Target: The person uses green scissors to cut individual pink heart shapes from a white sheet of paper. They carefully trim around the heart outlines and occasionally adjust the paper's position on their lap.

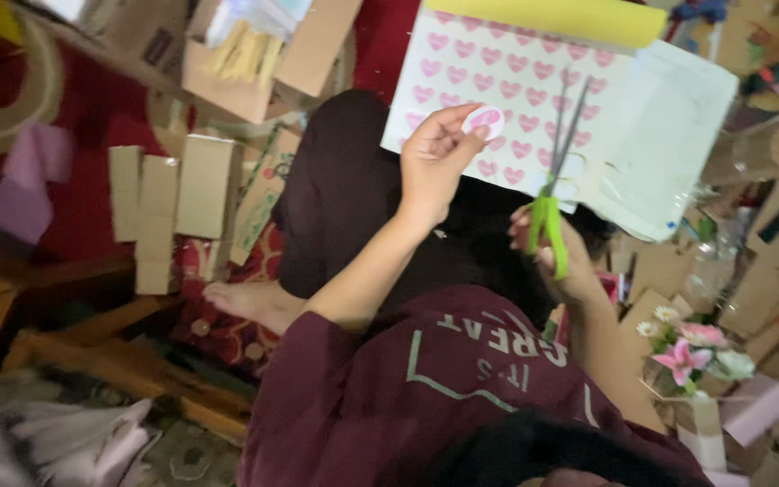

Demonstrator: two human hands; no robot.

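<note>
My left hand pinches a small round white cut-out with a pink heart between thumb and fingertips. It is held up over a white sheet printed with pink hearts that rests past my knee. My right hand grips green-handled scissors. Their slim blades point up and slightly apart toward the lower edge of the heart sheet. A plain white sheet lies to the right of the heart sheet, and a yellow sheet lies across its top.
I sit cross-legged in a maroon shirt and dark trousers, bare foot at the left. Folded cardboard pieces and an open box lie to the left on a red carpet. Pink and white artificial flowers and cardboard scraps crowd the right.
</note>
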